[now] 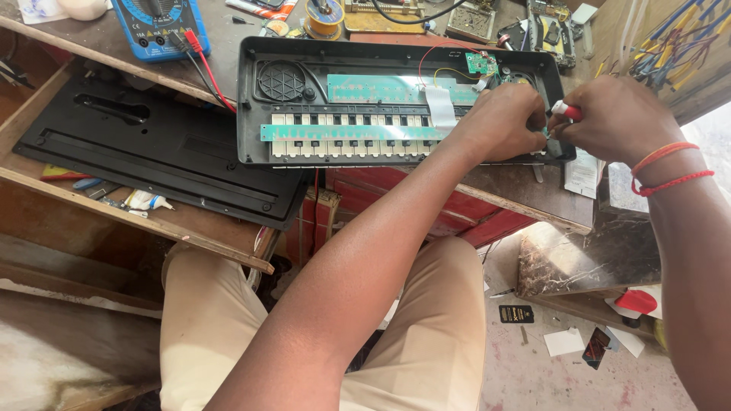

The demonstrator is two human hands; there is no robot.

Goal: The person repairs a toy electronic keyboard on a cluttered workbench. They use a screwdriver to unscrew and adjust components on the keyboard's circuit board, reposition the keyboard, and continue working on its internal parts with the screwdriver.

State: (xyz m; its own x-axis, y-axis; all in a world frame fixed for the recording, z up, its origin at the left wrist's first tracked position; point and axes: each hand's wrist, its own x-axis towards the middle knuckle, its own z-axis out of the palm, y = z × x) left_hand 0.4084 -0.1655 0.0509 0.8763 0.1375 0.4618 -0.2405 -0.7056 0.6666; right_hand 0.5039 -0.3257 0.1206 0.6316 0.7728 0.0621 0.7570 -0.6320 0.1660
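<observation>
I judge I'm unscrewing: my right hand (617,118) grips a red-handled screwdriver (567,112) at the opened keyboard's (396,99) right end; left hand (499,122) curls closed, bracing there. Next needs steady turning.

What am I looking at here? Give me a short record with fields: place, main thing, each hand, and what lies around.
Place: cluttered wooden workbench, seen from above the person's lap
Main thing: opened keyboard, black case, row of keys and green circuit boards showing
Left hand: pressed on the keyboard's right end
Right hand: holds a red and white tool at the same corner; what kind of tool is unclear
Wrist: red strings on the right wrist
Around: blue multimeter, black back cover, solder spool
</observation>
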